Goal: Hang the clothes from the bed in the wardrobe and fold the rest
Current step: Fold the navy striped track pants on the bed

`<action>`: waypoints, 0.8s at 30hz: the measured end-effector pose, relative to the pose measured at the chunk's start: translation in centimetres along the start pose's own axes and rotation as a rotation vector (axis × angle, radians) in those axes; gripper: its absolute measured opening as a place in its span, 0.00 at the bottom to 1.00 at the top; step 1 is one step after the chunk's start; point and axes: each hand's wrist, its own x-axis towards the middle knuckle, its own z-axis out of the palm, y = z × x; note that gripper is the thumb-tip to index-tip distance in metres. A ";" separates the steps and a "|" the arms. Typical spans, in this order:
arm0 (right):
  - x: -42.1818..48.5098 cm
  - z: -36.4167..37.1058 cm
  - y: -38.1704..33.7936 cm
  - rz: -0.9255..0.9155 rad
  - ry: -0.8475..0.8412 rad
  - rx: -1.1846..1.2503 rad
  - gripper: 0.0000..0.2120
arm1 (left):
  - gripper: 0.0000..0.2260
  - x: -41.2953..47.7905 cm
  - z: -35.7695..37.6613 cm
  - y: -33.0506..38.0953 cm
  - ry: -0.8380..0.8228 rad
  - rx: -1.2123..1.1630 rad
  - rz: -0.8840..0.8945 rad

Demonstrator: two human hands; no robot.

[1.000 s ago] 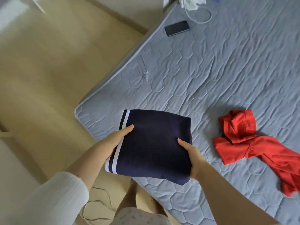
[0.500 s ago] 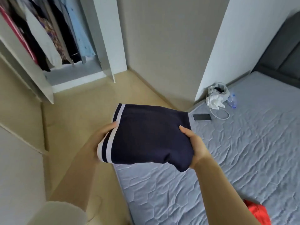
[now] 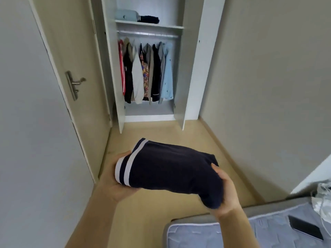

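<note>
A folded navy garment (image 3: 166, 167) with white stripes at one end is held in the air between both hands. My left hand (image 3: 117, 183) grips the striped end from below. My right hand (image 3: 224, 192) grips the opposite end, thumb on top. Straight ahead stands the open wardrobe (image 3: 148, 68), with several clothes (image 3: 145, 72) hanging from its rail. Two folded items (image 3: 138, 17) lie on its top shelf. The corner of the bed (image 3: 223, 235) with its grey quilted cover shows at the bottom right.
A closed room door with a metal handle (image 3: 74, 85) is on the left. Both wardrobe doors stand open, the right one (image 3: 186, 68) jutting into the floor space. A dark phone (image 3: 306, 230) and a white bag (image 3: 324, 197) lie on the bed.
The view has swung from the bed to face the wardrobe. Both hands still hold the folded navy garment, now over the floor. The red garment on the bed is out of view.
</note>
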 end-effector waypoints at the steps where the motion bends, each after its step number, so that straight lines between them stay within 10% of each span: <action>1: 1.6 1.4 0.5 0.001 0.004 -0.001 0.16 | 0.13 1.2 -0.1 1.4 0.004 0.027 0.032; 24: 38.2 18.0 -1.6 0.173 -0.045 0.121 0.05 | 0.15 32.9 0.7 20.1 0.159 -0.244 -0.053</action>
